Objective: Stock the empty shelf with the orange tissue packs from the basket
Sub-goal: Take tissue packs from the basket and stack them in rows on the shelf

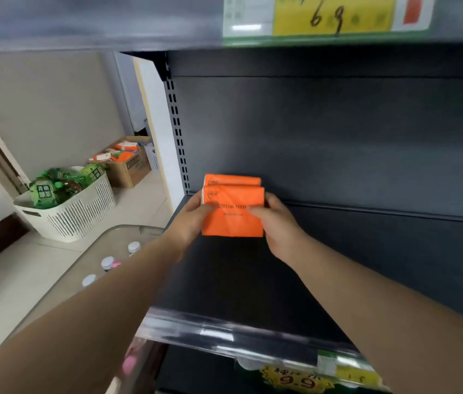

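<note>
The front orange tissue pack (pixel 233 214) stands on the dark shelf (pixel 338 265), at its left end near the back panel, with a second orange pack (pixel 231 180) standing just behind it. My left hand (pixel 196 220) and right hand (pixel 277 223) clamp the front pack from either side, thumbs pressed on its face. As I judge it, I am only at the start: two packs in, the rest of the shelf bare. The white basket (pixel 82 211) on the floor shows green packets; further orange packs lie in the cardboard box (pixel 130 169) behind it.
</note>
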